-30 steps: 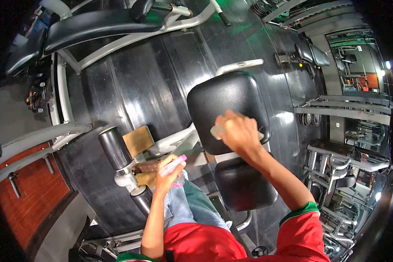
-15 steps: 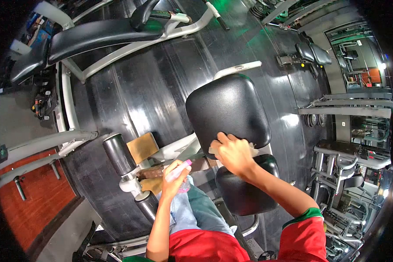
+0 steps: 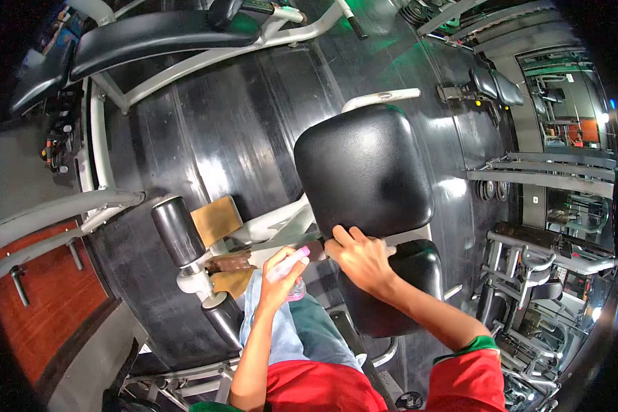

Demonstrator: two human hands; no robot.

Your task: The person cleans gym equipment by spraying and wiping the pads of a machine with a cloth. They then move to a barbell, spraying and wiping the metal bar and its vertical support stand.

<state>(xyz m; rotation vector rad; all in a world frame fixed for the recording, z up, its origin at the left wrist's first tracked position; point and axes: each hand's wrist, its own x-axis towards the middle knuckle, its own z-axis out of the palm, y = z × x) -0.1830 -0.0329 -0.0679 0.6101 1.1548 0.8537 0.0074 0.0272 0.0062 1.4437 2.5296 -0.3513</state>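
Observation:
My left hand [image 3: 275, 283] is closed around a small spray bottle [image 3: 282, 268] with a white head, pink tip and clear pinkish base, held above my lap. My right hand [image 3: 365, 262] is closed on a pale cloth [image 3: 390, 250], of which only a small edge shows. It is at the near edge of the large black padded cushion [image 3: 365, 168], above the gap beside a second black pad [image 3: 422, 302]. The fingers hide where the cloth touches.
Black foam rollers [image 3: 177, 232] on a white frame and a brown board [image 3: 216, 220] are to the left. A long black bench [image 3: 165, 38] stands at the upper left. Weight machines [image 3: 529, 275] and mirrors line the right side. Dark rubber flooring [image 3: 247, 130] lies between.
My right hand has moved down off the large cushion's surface to its near edge, and less of the cloth shows. My left hand still holds the spray bottle. The view has shifted slightly.

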